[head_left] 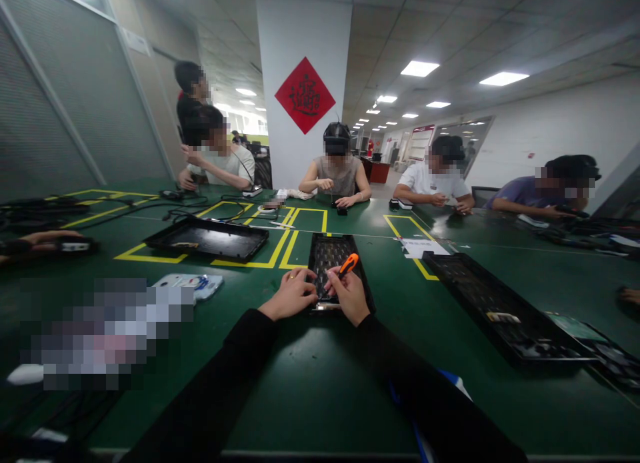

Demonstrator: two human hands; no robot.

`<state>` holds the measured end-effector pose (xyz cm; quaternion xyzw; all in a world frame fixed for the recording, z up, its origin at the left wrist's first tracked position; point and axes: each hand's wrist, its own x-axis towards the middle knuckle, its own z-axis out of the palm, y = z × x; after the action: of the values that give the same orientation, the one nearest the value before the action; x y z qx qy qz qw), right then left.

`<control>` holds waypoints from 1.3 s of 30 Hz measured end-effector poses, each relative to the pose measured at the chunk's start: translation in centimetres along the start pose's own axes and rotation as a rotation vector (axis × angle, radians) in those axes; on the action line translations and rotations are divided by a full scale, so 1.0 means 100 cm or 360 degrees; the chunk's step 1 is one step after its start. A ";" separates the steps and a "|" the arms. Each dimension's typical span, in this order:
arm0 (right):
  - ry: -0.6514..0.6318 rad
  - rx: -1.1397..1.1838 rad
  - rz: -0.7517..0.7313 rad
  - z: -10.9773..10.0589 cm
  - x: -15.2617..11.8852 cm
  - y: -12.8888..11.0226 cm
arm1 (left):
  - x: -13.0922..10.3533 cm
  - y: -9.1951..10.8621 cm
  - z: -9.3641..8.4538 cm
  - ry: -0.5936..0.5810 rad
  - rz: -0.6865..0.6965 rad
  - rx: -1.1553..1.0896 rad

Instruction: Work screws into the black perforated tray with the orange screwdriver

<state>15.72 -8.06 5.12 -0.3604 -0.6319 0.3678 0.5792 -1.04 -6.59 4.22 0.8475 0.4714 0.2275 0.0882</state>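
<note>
Directly in front of me a shallow black plastic case (327, 251) lies on the table, its inside covered with a pattern of small raised or cut shapes. My right hand (353, 296) is closed around a hand tool with an orange and black handle (349, 266), probably a screwdriver. The tool's handle points up and away, and its tip is hidden by my fingers over the case. At the near left edge of the case, my left hand (293, 295) has its fingers bent against the side. A small pale strip (327, 306) shows at the case's near end.
Another black case (500, 303) lies to the right, a black tray (210, 240) to the left. A phone in a clear case (200, 286) is nearer left. Yellow tape (250, 263) marks the green table (300, 396). Several people sit opposite; cables run along the far left.
</note>
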 end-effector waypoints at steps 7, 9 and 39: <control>-0.0048 -0.0048 0.0001 0.001 0.000 0.001 | 0.000 0.000 -0.001 -0.0067 0.0025 -0.0025; -0.0051 -0.0054 0.0004 0.001 0.000 0.002 | -0.001 0.002 -0.002 -0.0021 0.0027 -0.0026; -0.0039 -0.0051 0.0008 0.000 0.002 0.002 | 0.012 0.014 -0.014 -0.0235 0.0119 0.0003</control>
<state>15.73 -7.83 5.00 -0.3667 -0.6439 0.3633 0.5647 -0.06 -6.44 6.29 0.8790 0.4319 0.1672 0.1133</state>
